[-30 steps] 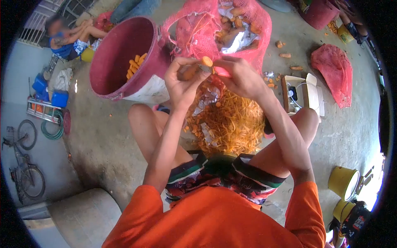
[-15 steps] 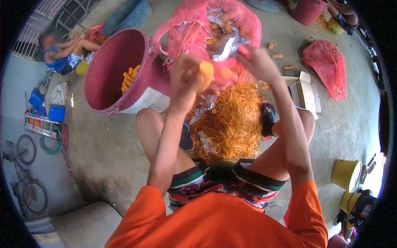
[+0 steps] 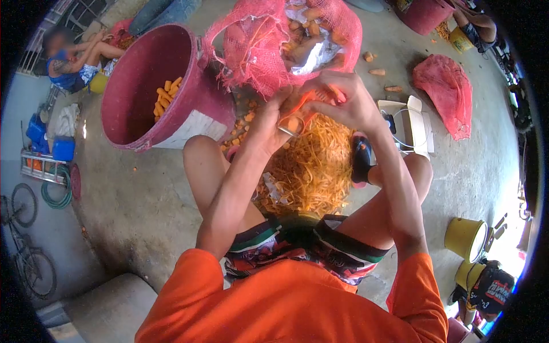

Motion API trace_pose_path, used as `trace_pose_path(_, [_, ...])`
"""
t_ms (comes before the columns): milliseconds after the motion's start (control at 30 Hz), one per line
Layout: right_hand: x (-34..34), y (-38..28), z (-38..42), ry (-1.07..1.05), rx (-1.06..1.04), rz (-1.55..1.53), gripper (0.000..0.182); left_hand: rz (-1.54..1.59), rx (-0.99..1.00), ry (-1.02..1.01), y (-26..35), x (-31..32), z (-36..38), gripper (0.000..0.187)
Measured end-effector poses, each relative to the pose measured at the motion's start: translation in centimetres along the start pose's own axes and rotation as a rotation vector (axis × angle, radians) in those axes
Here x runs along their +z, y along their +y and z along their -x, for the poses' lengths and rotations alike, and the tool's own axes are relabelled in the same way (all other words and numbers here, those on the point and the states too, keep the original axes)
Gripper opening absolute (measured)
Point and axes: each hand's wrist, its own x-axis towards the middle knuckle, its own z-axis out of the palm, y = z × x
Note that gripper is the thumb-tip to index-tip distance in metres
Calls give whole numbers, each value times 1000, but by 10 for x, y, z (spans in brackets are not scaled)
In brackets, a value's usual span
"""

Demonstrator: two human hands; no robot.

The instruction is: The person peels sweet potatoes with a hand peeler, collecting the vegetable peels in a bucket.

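My left hand [image 3: 267, 123] is wrapped round a carrot [image 3: 293, 124], whose cut-looking end shows below the fingers. My right hand [image 3: 346, 103] grips a red-orange peeler [image 3: 309, 103], and its metal edge lies against the carrot. Both hands are close together over a large heap of carrot peelings [image 3: 314, 166] on the floor between my feet. Just beyond them sits a pink mesh sack [image 3: 251, 57] with unpeeled carrots [image 3: 311, 28] and crumpled paper inside. My fingers hide part of the carrot and the peeler.
A big maroon bucket [image 3: 143, 51] at the left contains peeled carrots [image 3: 166, 97]. An open white box [image 3: 409, 126] and a pink mesh bag [image 3: 443, 91] lie at the right. Yellow buckets [image 3: 466, 237] stand farther right. Another person [image 3: 74, 66] sits at the far left.
My hands have come together, and the peeler is now against the carrot. The carrot has tilted downward from its raised position. The view has shifted slightly.
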Motion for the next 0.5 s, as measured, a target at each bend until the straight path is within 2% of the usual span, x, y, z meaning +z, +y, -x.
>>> trace_pose_path(67, [-1, 8, 1, 30, 27, -2, 29, -83, -16, -123, 0, -13, -5, 29])
trace_pose_path(100, [-4, 13, 3, 63, 55, 0, 28, -83, -21, -120, 0, -19, -6, 29])
trace_pose_path(133, [-13, 20, 8, 35, 294, 58, 26, -51, -65, -163, 2, -24, -7, 30])
trace_pose_path(200, [-28, 38, 4, 219, 356, -13, 25, -16, -106, -211, 3, -28, -5, 30])
trace_pose_path(233, [-33, 41, 5, 228, 382, -26, 23, -62, -106, -161, 4, -27, -3, 27])
trace_pose_path(267, [-28, 42, 8, 232, 376, -23, 23, -113, -105, -112, 6, -27, -3, 25])
trace_pose_path(333, [-5, 15, 6, 117, 281, -243, 23, -85, -75, -52, 2, -20, -3, 26])
trace_pose_path(367, [4, 4, 2, 49, 33, -70, 23, -103, -40, 16, 1, -9, -1, 26])
trace_pose_path(400, [6, -9, -1, -72, 48, 53, 25, -126, -6, 87, 1, -5, -1, 26])
trace_pose_path(467, [0, 14, 5, 29, 162, 34, 24, -113, -8, 38, -2, -23, -2, 26])
trace_pose_path(500, [-4, 35, 7, 160, 224, -96, 22, -129, 5, -23, 1, -24, 1, 28])
